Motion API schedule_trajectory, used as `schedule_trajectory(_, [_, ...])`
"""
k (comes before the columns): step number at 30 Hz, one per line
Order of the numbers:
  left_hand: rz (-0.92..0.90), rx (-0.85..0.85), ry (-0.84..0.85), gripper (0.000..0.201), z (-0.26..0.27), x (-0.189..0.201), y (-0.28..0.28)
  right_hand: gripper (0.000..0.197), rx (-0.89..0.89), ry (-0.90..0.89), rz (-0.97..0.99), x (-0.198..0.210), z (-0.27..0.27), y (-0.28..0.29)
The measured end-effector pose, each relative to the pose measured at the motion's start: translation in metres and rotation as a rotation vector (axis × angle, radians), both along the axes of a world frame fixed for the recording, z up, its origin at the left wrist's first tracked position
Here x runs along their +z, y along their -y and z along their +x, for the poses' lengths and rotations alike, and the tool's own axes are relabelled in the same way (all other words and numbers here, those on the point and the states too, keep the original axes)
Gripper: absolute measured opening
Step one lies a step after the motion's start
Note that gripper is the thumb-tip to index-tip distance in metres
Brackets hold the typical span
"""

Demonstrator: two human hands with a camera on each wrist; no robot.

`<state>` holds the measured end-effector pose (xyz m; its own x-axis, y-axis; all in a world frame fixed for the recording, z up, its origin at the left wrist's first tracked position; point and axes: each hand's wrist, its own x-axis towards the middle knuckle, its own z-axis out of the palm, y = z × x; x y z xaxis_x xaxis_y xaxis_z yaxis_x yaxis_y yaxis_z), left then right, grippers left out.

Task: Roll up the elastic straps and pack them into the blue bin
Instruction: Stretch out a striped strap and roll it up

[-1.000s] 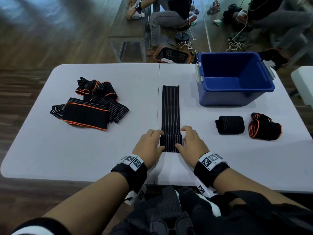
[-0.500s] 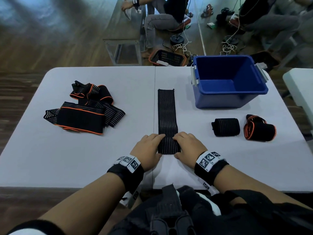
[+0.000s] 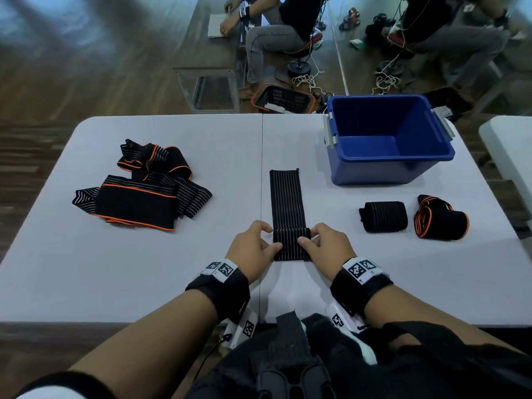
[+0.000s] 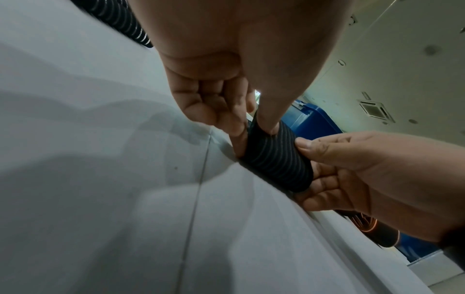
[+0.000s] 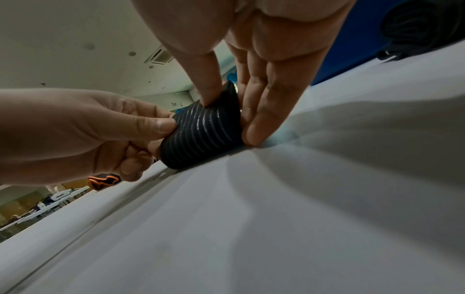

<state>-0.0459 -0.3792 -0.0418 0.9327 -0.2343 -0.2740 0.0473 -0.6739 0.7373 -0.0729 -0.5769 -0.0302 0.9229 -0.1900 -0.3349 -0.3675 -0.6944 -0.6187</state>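
A black striped elastic strap (image 3: 286, 197) lies flat down the middle of the white table (image 3: 144, 269), its near end turned into a small roll (image 3: 291, 244). My left hand (image 3: 256, 249) pinches the roll's left end (image 4: 276, 159), thumb on top. My right hand (image 3: 325, 249) pinches its right end (image 5: 201, 129) the same way. The blue bin (image 3: 388, 139) stands at the far right with nothing in it. Two rolled straps lie in front of the bin: a plain black one (image 3: 384, 216) and an orange-edged one (image 3: 442, 218).
A loose heap of orange-edged and striped straps (image 3: 141, 187) lies on the table's left half. Beyond the far edge are a bench (image 3: 207, 61), an orange-rimmed basket (image 3: 283, 99), cables and seated people. Another white table's corner (image 3: 509, 145) shows at right.
The roll at the strap's near end has grown thicker, and both hands have shifted from pressing the fold to pinching the roll's ends. The head view has tilted slightly.
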Motion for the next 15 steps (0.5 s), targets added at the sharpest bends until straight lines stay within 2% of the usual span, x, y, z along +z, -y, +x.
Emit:
schedule_trajectory(4, [0.022,-0.018,-0.003,0.029,0.0001,0.0018,0.0012,0.026,0.027,-0.033,-0.069,-0.0011,-0.0012,0.0005])
schedule_trajectory(7, [0.044,-0.048,0.037,0.029,-0.0011,0.0011,0.0023,0.024,-0.005,-0.021,-0.01,0.0002,-0.0049,-0.0004])
schedule_trajectory(10, [0.068,-0.079,0.083,0.026,-0.003,0.0008,0.0035,0.029,0.051,0.019,-0.028,-0.0002,-0.0071,-0.0019])
schedule_trajectory(15, [0.131,-0.128,0.107,0.03,-0.005,-0.0021,-0.0014,0.061,0.217,-0.036,-0.115,0.0025,-0.0078,0.0005])
